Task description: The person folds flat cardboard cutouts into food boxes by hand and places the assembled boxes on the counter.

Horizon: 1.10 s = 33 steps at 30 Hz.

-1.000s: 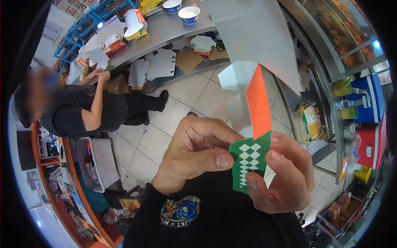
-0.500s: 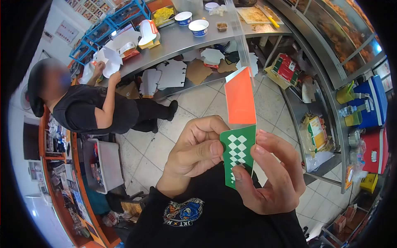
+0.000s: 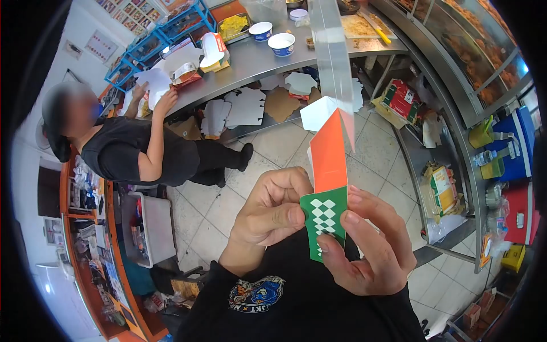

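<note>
Carton (image 3: 331, 196) in the pinch of left hand (image 3: 266, 214) and right hand (image 3: 373, 248), "JKT" on the shirt badge (image 3: 256, 293) below.

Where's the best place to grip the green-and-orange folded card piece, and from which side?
Probably the green panel with white diamonds, pinched by its side edges: left hand from the left, right hand from the right. It looks flat and narrow enough to span between them, while the plain orange panel angles up above it and seems better left free.
</note>
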Each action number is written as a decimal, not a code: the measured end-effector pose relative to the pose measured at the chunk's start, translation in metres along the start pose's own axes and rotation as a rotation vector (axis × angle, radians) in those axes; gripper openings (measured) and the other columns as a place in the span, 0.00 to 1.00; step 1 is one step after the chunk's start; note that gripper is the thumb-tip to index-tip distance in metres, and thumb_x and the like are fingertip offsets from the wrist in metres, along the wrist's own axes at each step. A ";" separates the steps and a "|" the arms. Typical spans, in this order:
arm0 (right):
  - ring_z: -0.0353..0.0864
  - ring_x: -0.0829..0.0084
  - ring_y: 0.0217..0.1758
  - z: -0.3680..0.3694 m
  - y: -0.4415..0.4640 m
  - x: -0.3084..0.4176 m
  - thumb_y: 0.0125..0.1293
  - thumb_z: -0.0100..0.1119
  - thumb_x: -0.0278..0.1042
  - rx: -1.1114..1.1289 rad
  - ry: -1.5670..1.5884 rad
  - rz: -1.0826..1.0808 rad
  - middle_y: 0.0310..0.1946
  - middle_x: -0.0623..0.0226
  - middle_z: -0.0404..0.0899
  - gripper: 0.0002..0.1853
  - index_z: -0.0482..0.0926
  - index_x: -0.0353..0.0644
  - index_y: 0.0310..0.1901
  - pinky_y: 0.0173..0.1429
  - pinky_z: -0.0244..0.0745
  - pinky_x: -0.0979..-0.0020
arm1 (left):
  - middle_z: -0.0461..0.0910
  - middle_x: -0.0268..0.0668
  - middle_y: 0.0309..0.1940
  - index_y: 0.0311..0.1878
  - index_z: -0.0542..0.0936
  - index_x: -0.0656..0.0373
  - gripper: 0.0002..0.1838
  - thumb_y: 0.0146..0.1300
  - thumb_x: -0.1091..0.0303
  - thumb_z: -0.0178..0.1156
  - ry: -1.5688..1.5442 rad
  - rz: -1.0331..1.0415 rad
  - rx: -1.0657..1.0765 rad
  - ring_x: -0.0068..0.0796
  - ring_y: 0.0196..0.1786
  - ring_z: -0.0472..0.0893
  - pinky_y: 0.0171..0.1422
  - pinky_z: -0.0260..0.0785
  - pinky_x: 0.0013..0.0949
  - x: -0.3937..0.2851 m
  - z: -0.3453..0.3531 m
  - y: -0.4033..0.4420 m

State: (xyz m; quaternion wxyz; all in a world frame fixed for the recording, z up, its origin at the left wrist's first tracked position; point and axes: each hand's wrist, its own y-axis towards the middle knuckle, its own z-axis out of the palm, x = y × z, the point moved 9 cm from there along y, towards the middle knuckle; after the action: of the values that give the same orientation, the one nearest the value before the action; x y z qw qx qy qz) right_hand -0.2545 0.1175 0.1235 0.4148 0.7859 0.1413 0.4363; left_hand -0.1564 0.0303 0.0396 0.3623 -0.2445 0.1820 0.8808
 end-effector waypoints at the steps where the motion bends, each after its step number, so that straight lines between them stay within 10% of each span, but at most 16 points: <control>1: 0.84 0.56 0.45 0.001 0.000 0.001 0.43 0.73 0.18 0.001 0.001 -0.007 0.43 0.52 0.78 0.24 0.80 0.34 0.46 0.50 0.84 0.63 | 0.81 0.42 0.36 0.41 0.73 0.68 0.11 0.62 0.72 0.64 -0.001 0.003 0.000 0.24 0.39 0.80 0.43 0.71 0.25 0.000 0.001 0.000; 24: 0.84 0.66 0.43 0.041 -0.009 -0.049 0.46 0.67 0.16 0.109 0.008 0.157 0.46 0.58 0.77 0.22 0.84 0.42 0.47 0.41 0.83 0.73 | 0.82 0.49 0.44 0.52 0.75 0.73 0.13 0.66 0.77 0.58 0.183 0.088 -0.114 0.32 0.48 0.82 0.53 0.75 0.33 -0.010 -0.041 -0.003; 33: 0.82 0.58 0.48 0.101 -0.004 -0.067 0.41 0.67 0.19 0.339 -0.118 -0.030 0.46 0.61 0.77 0.22 0.84 0.42 0.43 0.46 0.79 0.64 | 0.74 0.47 0.56 0.65 0.62 0.68 0.32 0.65 0.60 0.61 0.094 0.289 -0.190 0.37 0.55 0.79 0.57 0.75 0.40 -0.038 -0.097 0.000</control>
State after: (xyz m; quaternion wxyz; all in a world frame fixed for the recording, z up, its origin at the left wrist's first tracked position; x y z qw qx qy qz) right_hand -0.2115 0.0269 0.0547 0.2905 0.8666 0.1999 0.3531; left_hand -0.1039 -0.0386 -0.0183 0.1982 -0.2899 0.1477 0.9246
